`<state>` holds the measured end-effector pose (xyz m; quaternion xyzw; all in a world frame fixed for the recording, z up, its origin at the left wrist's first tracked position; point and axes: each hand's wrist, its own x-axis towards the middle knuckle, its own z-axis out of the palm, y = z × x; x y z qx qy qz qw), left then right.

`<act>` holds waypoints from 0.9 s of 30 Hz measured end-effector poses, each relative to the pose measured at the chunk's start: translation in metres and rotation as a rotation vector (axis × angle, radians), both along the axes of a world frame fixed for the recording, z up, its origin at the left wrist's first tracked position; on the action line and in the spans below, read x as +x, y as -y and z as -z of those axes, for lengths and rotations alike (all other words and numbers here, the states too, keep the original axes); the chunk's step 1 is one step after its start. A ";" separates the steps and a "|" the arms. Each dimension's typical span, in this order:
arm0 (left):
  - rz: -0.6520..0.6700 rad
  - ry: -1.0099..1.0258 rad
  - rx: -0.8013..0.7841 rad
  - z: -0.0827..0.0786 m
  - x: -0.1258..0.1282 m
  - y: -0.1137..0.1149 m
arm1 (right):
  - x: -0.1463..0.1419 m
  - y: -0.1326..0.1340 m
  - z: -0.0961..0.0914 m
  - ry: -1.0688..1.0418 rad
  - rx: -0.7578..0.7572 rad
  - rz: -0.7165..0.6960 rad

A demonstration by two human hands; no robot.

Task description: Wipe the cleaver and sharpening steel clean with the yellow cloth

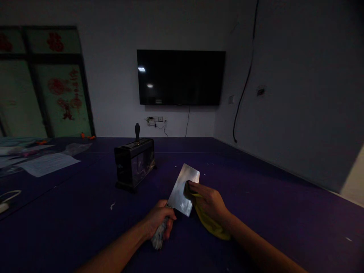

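My left hand (161, 220) is closed round the pale, wrapped-looking handle of a cleaver (182, 189). The broad shiny blade points up and away from me, tilted a little to the right. In my right hand (209, 199) is a yellow cloth (212, 225), pressed with a dark part of it against the blade's right side. The cloth's lower end hangs beneath my wrist. Beyond my left hand stands a black knife block (133, 163) with see-through sides and one dark-handled tool (137, 132) upright in its top.
The surface is purple (85, 216) with small white scraps on it. Paper sheets (49, 163) and clear plastic (76, 148) lie at the left, near a white cable (11, 195). A television (182, 77) hangs on the far wall; a black cable (244, 87) runs down the right wall.
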<state>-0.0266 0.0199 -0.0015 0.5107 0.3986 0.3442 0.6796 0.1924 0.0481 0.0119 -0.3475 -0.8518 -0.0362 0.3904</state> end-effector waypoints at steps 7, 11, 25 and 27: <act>-0.019 0.014 -0.013 -0.003 0.001 0.002 | -0.003 0.003 -0.003 0.051 -0.013 -0.030; -0.077 0.034 -0.023 -0.002 0.002 0.002 | -0.010 0.010 -0.006 0.136 -0.026 -0.102; -0.217 0.026 -0.048 -0.001 0.004 -0.001 | -0.028 0.033 -0.017 0.256 -0.042 -0.314; -0.216 0.033 -0.048 0.001 0.004 -0.002 | -0.029 0.033 -0.018 0.264 -0.045 -0.297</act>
